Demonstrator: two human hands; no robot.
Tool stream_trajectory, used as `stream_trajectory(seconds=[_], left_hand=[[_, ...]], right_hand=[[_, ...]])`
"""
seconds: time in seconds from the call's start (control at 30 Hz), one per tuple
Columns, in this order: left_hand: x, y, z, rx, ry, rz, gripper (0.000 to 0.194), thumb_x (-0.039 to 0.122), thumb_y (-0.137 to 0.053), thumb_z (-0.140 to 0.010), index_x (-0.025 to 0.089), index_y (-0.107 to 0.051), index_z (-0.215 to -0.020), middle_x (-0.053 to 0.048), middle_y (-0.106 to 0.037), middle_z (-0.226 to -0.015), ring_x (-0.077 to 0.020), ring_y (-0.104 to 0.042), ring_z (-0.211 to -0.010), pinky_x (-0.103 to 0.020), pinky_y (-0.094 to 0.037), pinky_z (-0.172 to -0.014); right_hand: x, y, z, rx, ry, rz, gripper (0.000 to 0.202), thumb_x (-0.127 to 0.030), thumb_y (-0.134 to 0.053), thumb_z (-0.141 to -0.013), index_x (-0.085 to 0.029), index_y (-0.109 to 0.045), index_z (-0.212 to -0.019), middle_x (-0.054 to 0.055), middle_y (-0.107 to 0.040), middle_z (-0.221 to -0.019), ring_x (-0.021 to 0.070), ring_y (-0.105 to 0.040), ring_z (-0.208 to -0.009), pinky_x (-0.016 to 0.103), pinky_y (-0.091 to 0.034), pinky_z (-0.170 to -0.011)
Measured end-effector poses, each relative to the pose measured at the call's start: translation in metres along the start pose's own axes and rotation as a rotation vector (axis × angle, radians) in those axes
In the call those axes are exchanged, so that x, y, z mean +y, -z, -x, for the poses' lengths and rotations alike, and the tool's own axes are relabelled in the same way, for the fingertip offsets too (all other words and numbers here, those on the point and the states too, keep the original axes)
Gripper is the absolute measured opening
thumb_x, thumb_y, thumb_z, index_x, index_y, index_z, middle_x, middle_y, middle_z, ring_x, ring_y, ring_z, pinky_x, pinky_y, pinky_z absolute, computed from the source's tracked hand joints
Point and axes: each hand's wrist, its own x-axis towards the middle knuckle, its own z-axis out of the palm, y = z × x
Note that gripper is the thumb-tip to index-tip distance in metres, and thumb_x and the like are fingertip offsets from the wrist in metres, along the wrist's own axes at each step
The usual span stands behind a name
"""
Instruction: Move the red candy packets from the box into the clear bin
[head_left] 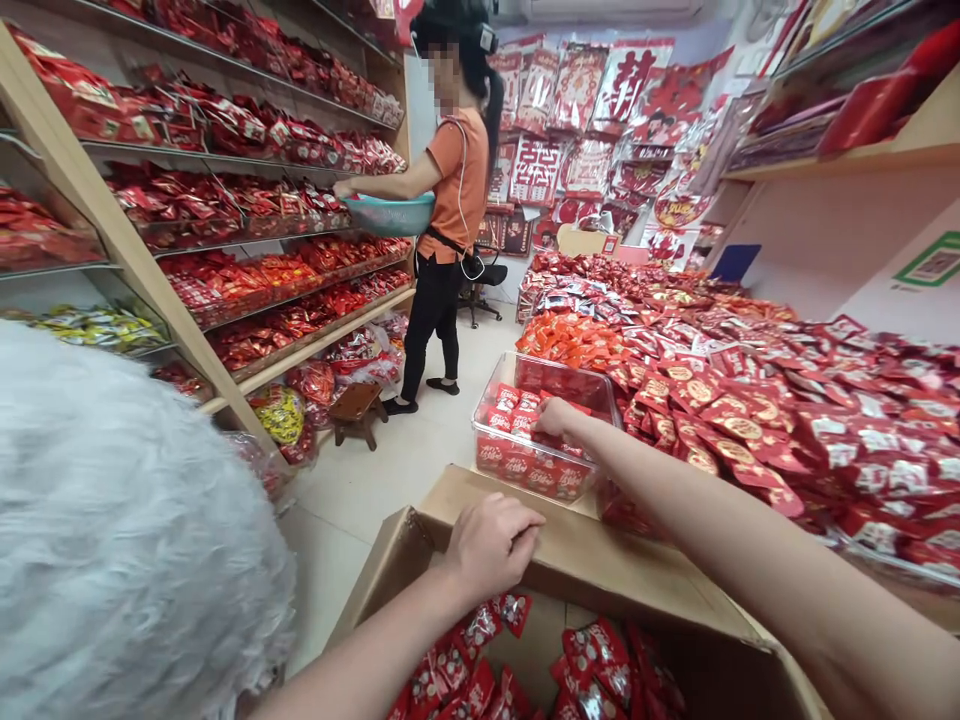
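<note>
My right hand reaches into a clear plastic bin. Its fingers are closed and bent down against small red packets with white print, stacked in rows there. Closer to me, my left hand is curled above an open cardboard box, near its far flap. Whatever may be in its fingers is hidden under the hand. Inside the box, loose shiny red packets lie in a heap against the cardboard.
Red packets cover the wide display on the right. Packed shelves line the left wall. A person in an orange shirt stands there holding a teal basin. A wooden stool and a white fluffy bundle are on the left.
</note>
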Motion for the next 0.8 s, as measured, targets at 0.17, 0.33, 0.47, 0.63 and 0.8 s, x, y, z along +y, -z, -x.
stream_trajectory(seconds=[0.17,0.33,0.47,0.63,0.8], left_hand=[[-0.002,-0.001,-0.002,-0.01,-0.012,-0.008,0.02,0.016,-0.046,-0.076,0.018,-0.063,-0.086,-0.004,-0.065,-0.079,-0.0166,-0.056,-0.072,-0.028,-0.041,-0.067],[-0.002,-0.003,-0.001,-0.022,-0.007,-0.043,0.02,0.016,-0.045,-0.077,0.019,-0.062,-0.087,-0.002,-0.065,-0.079,-0.016,-0.055,-0.073,-0.028,-0.041,-0.067],[-0.001,-0.003,0.0,-0.027,-0.004,-0.059,0.02,0.017,-0.045,-0.078,0.019,-0.062,-0.088,-0.002,-0.065,-0.081,-0.0159,-0.055,-0.074,-0.029,-0.041,-0.068],[-0.003,-0.002,0.0,-0.028,-0.018,-0.054,0.02,0.017,-0.044,-0.078,0.019,-0.062,-0.088,-0.002,-0.064,-0.08,-0.0156,-0.055,-0.074,-0.028,-0.041,-0.069],[-0.001,-0.002,-0.002,-0.026,-0.006,-0.051,0.019,0.017,-0.046,-0.076,0.02,-0.062,-0.086,-0.002,-0.064,-0.078,-0.016,-0.055,-0.072,-0.028,-0.04,-0.067]], right_hand=[[0.0,0.004,-0.003,-0.025,-0.015,0.28,0.02,-0.018,-0.065,-0.065,-0.009,-0.057,-0.08,0.009,-0.061,-0.071,0.0177,-0.058,-0.065,0.026,-0.043,-0.056],[-0.004,0.005,0.001,-0.038,0.147,0.451,0.027,-0.019,-0.062,-0.065,-0.013,-0.057,-0.091,0.015,-0.059,-0.094,0.0219,-0.056,-0.084,0.027,-0.04,-0.068],[-0.012,0.01,0.005,-0.066,0.227,0.495,0.027,-0.023,-0.065,-0.061,-0.012,-0.06,-0.085,0.015,-0.06,-0.089,0.0237,-0.057,-0.08,0.029,-0.041,-0.068],[-0.039,0.05,0.068,0.059,0.409,0.395,0.019,-0.025,-0.044,-0.079,-0.015,-0.057,-0.088,0.008,-0.06,-0.089,0.0161,-0.054,-0.081,0.025,-0.039,-0.072],[-0.009,0.019,0.192,-0.56,0.56,0.069,0.012,-0.016,-0.048,-0.072,-0.02,-0.059,-0.071,-0.002,-0.061,-0.065,0.0105,-0.053,-0.056,0.019,-0.041,-0.053]])
